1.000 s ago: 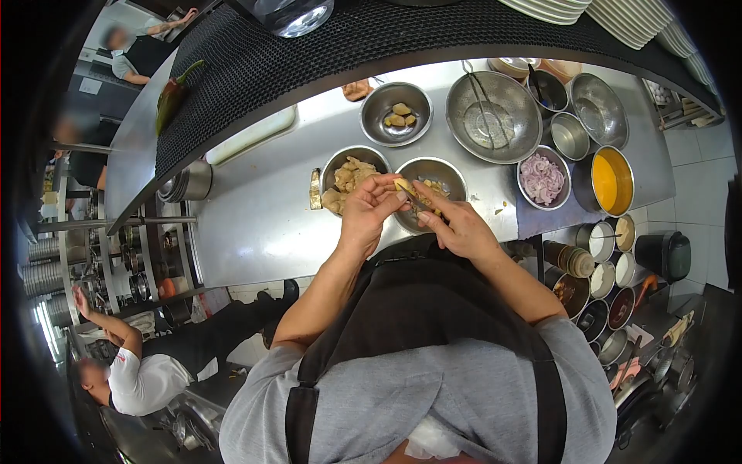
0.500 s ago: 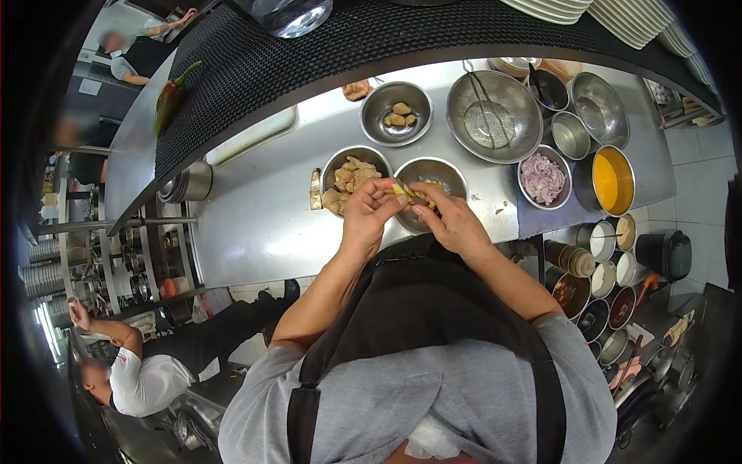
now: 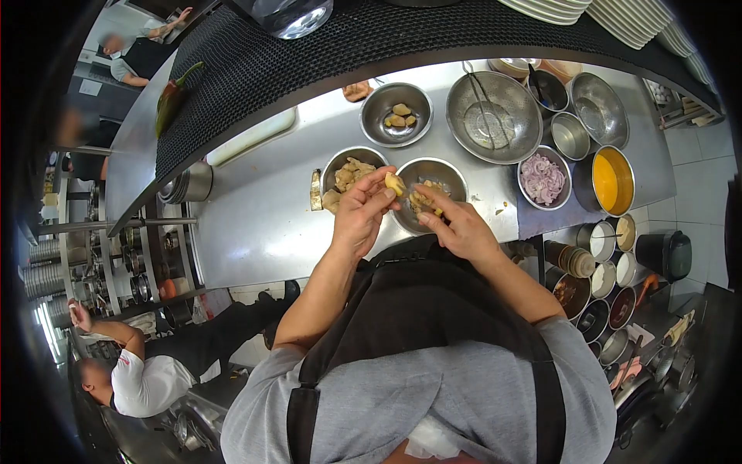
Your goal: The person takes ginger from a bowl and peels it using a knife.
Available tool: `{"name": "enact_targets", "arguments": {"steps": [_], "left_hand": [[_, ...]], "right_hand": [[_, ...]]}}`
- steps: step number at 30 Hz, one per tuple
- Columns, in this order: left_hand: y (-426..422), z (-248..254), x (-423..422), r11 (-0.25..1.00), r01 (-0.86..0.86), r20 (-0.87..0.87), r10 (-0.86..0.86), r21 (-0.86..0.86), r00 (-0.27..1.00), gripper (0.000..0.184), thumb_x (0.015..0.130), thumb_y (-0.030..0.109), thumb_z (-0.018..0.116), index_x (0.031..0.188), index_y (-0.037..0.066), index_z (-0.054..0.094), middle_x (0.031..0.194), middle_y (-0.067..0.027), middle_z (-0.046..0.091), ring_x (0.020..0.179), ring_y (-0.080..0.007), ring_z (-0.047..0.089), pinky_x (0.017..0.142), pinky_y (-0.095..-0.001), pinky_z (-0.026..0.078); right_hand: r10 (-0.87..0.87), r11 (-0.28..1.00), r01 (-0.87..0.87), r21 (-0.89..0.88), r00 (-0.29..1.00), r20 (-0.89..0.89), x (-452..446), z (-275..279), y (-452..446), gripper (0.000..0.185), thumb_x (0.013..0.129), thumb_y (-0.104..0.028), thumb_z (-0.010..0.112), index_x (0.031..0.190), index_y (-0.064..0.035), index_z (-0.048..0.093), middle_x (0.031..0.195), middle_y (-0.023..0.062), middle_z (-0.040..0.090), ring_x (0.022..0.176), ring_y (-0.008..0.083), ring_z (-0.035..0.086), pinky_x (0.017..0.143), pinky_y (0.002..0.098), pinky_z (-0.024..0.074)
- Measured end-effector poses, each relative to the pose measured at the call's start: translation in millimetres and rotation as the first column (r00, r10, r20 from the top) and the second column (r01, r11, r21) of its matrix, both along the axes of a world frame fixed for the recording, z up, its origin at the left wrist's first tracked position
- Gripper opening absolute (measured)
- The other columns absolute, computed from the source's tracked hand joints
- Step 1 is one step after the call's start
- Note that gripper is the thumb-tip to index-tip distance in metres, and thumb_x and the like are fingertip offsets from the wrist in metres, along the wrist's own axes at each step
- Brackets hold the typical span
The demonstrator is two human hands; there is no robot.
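My left hand (image 3: 365,213) pinches a piece of ginger (image 3: 395,184), whose pale yellow flesh shows at the top. Just to its right, my right hand (image 3: 465,228) hovers over a steel bowl (image 3: 457,172) with ginger scraps in it. The fingers of that hand are bent, and whatever they hold is hidden. Behind my left hand stands a bowl (image 3: 331,162) heaped with unpeeled ginger (image 3: 352,172). Farther back, another steel bowl (image 3: 372,100) contains several peeled ginger pieces (image 3: 399,117).
To the right are a perforated strainer (image 3: 464,139), a bowl of sliced onion (image 3: 542,178) and a pot of orange liquid (image 3: 614,182). A dark shelf (image 3: 386,39) overhangs the steel counter (image 3: 255,224). One co-worker (image 3: 147,383) is at lower left, another (image 3: 143,58) at upper left.
My hands have come apart. The left has shifted slightly left and turned the ginger upward; the right has drawn back to the right over the scrap bowl.
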State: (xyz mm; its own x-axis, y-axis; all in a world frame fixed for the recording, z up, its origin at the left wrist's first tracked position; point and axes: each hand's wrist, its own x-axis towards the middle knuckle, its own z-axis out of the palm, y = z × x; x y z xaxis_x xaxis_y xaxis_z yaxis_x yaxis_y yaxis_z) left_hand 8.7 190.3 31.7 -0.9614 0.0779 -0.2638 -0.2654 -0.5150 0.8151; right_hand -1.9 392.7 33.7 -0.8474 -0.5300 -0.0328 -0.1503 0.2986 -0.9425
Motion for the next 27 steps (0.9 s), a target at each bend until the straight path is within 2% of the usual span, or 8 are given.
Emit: {"name": "enact_targets", "arguments": {"steps": [1,3,7,14,17,19,21,27], "left_hand": [[0.4,-0.9,0.0,1.000,-0.010,-0.002,0.010,0.006,1.000,0.036,0.090,-0.001,0.054,0.125,-0.002,0.051,0.107,-0.0078,0.060,0.091,-0.0127,0.058,0.074,-0.0245,0.047],[2.5,-0.9,0.3,1.000,-0.009,0.007,0.009,0.018,1.000,0.035,0.089,-0.002,0.054,0.124,-0.002,0.052,0.106,-0.0076,0.060,0.089,-0.0122,0.057,0.073,-0.0243,0.046],[1.8,-1.5,0.6,0.998,0.001,0.024,-0.003,0.062,1.000,0.033,0.089,-0.002,0.055,0.122,-0.004,0.053,0.106,-0.0076,0.060,0.088,-0.0117,0.056,0.070,-0.0242,0.046],[2.7,2.2,0.2,1.000,0.008,0.045,-0.009,0.017,0.999,0.033,0.087,0.002,0.057,0.120,-0.002,0.057,0.102,-0.0051,0.062,0.081,-0.0108,0.055,0.068,-0.0242,0.042],[0.9,0.2,0.6,0.998,0.030,0.027,-0.032,0.050,0.999,0.033,0.089,-0.002,0.054,0.122,-0.005,0.053,0.104,-0.0096,0.061,0.084,-0.0152,0.060,0.068,-0.0243,0.047],[3.2,2.1,2.6,0.997,0.077,0.028,-0.078,0.018,0.997,0.034,0.089,-0.001,0.054,0.123,-0.006,0.053,0.102,-0.0099,0.062,0.085,-0.0148,0.060,0.067,-0.0243,0.046],[5.7,3.1,3.9,0.995,0.097,0.015,-0.098,0.015,0.995,0.034,0.090,-0.001,0.054,0.123,-0.006,0.053,0.102,-0.0099,0.062,0.085,-0.0146,0.060,0.067,-0.0245,0.046],[8.2,5.4,7.7,0.990,0.135,0.003,-0.135,-0.037,0.991,0.032,0.090,0.000,0.052,0.122,-0.005,0.054,0.098,-0.0094,0.062,0.082,-0.0126,0.058,0.067,-0.0243,0.045]], "right_hand": [[-0.001,1.000,0.001,0.000,1.000,-0.001,1.2,-0.1,-1.0,0.044,0.092,-0.024,0.056,0.132,-0.0085,0.047,0.107,0.0181,0.064,0.084,0.0343,0.066,0.075,0.0397,0.0514],[-0.005,1.000,0.003,-0.023,0.997,-0.077,2.7,0.0,-2.7,0.046,0.091,-0.024,0.056,0.134,-0.0088,0.046,0.121,0.0193,0.058,0.104,0.0410,0.057,0.089,0.0446,0.0460],[-0.004,1.000,0.003,-0.007,0.996,-0.091,2.6,0.6,-1.1,0.046,0.092,-0.023,0.056,0.134,-0.0091,0.046,0.120,0.0192,0.059,0.102,0.0391,0.059,0.087,0.0432,0.0471],[-0.005,1.000,0.003,-0.030,0.997,-0.074,3.5,2.7,-1.1,0.046,0.092,-0.022,0.055,0.135,-0.0093,0.045,0.121,0.0194,0.058,0.104,0.0394,0.058,0.089,0.0432,0.0468],[-0.005,0.999,0.002,-0.033,0.996,-0.091,2.0,1.0,-1.4,0.046,0.092,-0.022,0.055,0.135,-0.0102,0.045,0.120,0.0192,0.059,0.103,0.0393,0.059,0.088,0.0434,0.0474],[-0.010,1.000,0.006,-0.029,0.993,-0.118,0.7,1.4,-1.6,0.046,0.092,-0.022,0.055,0.135,-0.0107,0.044,0.119,0.0191,0.059,0.102,0.0392,0.059,0.086,0.0435,0.0481],[-0.003,0.998,-0.002,-0.065,0.997,-0.072,-0.4,4.6,-1.7,0.046,0.092,-0.021,0.054,0.136,-0.0120,0.044,0.117,0.0191,0.060,0.100,0.0390,0.060,0.083,0.0435,0.0495],[-0.008,0.994,-0.003,-0.106,0.995,-0.103,0.0,4.8,-2.0,0.046,0.091,-0.019,0.054,0.136,-0.0138,0.044,0.115,0.0180,0.061,0.098,0.0391,0.061,0.082,0.0428,0.0500]]}}
